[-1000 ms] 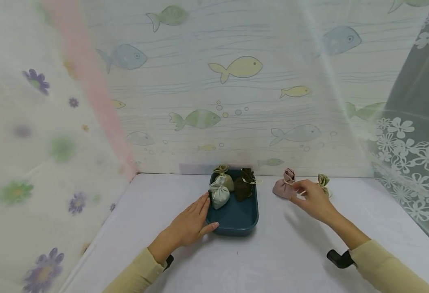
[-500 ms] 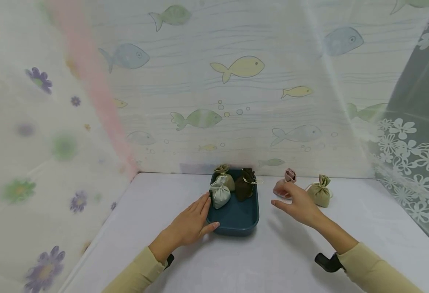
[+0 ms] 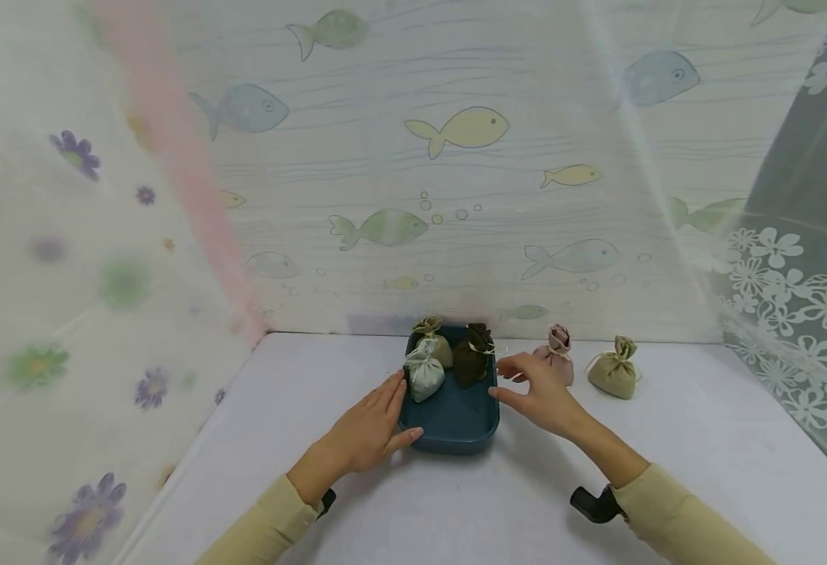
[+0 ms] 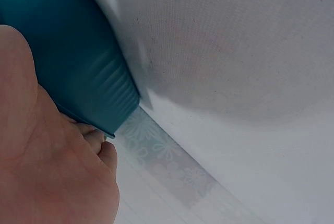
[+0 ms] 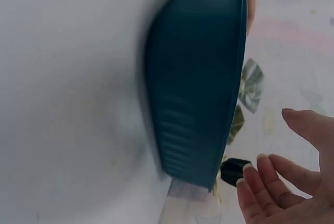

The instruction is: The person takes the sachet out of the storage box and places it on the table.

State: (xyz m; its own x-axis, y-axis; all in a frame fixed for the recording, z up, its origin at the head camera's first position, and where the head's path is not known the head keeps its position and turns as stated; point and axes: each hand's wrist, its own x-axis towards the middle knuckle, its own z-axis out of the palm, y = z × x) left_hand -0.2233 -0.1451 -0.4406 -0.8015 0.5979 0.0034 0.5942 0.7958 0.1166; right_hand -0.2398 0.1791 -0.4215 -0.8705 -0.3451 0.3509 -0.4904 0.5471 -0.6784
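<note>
Head view: left hand (image 3: 364, 435), straight-fingered, touched the blue tray (image 3: 450, 443) at nine o'clock; right hand (image 3: 541, 396), empty, half-spread, at three. I favoured gentle bracing, sparing the brown drawstring pouch (image 3: 467, 367) inside at one.

One left forearm (image 3: 307, 479), one right forearm (image 3: 614, 459): both slant inward and forward from pale beige sleeves (image 3: 682, 514), bare past the cuffs. One left hand (image 3: 364, 431): I have its fingers straight and close together, thumb spread well apart from them. One right hand (image 3: 541, 395): I see fingers lightly bent, pointing toward my left, thumb held apart, a bare gap between.
</note>
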